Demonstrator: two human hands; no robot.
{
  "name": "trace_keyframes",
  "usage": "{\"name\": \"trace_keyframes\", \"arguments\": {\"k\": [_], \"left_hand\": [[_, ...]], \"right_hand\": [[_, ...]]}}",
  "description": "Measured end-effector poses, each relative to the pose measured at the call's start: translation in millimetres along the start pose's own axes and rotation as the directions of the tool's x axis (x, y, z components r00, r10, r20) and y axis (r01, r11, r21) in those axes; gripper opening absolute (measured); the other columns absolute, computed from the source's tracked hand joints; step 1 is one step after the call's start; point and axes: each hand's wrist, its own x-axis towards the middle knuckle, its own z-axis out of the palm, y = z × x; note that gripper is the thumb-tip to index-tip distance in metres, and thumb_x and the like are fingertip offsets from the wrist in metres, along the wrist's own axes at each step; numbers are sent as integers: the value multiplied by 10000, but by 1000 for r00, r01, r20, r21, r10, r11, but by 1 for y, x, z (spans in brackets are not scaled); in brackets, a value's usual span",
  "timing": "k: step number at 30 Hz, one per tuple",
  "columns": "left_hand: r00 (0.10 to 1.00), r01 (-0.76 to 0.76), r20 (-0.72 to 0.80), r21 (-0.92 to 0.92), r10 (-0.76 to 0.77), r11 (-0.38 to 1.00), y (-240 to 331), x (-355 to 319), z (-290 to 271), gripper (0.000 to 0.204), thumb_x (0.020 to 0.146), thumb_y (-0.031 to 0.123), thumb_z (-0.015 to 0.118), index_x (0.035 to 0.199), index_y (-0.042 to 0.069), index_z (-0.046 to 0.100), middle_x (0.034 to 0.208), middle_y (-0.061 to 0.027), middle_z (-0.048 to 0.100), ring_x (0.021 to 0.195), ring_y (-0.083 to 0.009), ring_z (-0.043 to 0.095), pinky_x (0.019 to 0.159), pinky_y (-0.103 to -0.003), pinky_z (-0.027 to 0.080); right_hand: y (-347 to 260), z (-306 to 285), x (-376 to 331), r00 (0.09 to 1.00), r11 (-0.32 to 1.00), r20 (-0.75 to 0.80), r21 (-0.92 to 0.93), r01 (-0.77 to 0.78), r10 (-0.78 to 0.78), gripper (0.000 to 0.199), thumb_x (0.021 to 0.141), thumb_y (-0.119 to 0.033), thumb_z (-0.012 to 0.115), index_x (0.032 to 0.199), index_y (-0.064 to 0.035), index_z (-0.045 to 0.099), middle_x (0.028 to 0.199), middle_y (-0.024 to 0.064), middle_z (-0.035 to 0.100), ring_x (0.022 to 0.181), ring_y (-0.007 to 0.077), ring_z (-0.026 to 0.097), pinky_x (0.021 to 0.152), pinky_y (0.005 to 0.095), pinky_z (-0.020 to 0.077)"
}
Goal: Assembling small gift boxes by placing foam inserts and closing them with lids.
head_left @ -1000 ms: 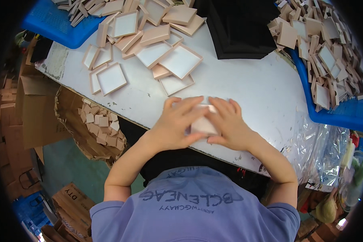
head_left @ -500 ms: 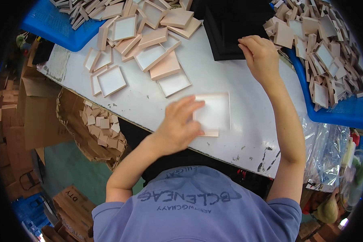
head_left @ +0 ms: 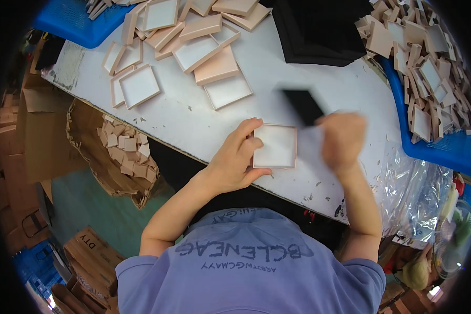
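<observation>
– Holding what, that left hand (head_left: 234, 159)?
– A square pink tray (head_left: 275, 146), white inside, flat on the white table (head_left: 193, 123) near its front edge. Fingers grip its left rim, thumb at the bottom corner.
– And the right hand (head_left: 341, 140)?
– Blurred; it is just right of the tray, pinching a flat black pad (head_left: 303, 107) that looks like foam.
– Around them?
– More pink trays (head_left: 193, 47) scattered behind, a stack of black sheets (head_left: 319, 26), and blue bins (head_left: 429, 141) heaped with small cardboard pieces.
</observation>
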Motion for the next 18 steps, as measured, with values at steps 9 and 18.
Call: {"name": "trace_keyframes", "arguments": {"k": [9,18], "left_hand": [[1000,-3,-17,105,5,994,5,5,0,989,594,185,826,1361,-25,238,1308,-248,358,1197,-407,392,997,-437,357],[987,-42,159,402,-25,915,19,7,-10,780,649,305,768,1306,39,441,1347,-234,325,1204,-420,358,997,-474,321]], "right_hand": [[-47,11,-3,930,901,256,410,142,-263,150,656,-140,583,780,-56,586,739,34,491,665,177,482,593,297,376],[77,6,22,869,859,-185,342,-381,459,132,811,-34,619,944,-32,616,907,89,631,809,200,607,736,283,473]]}}
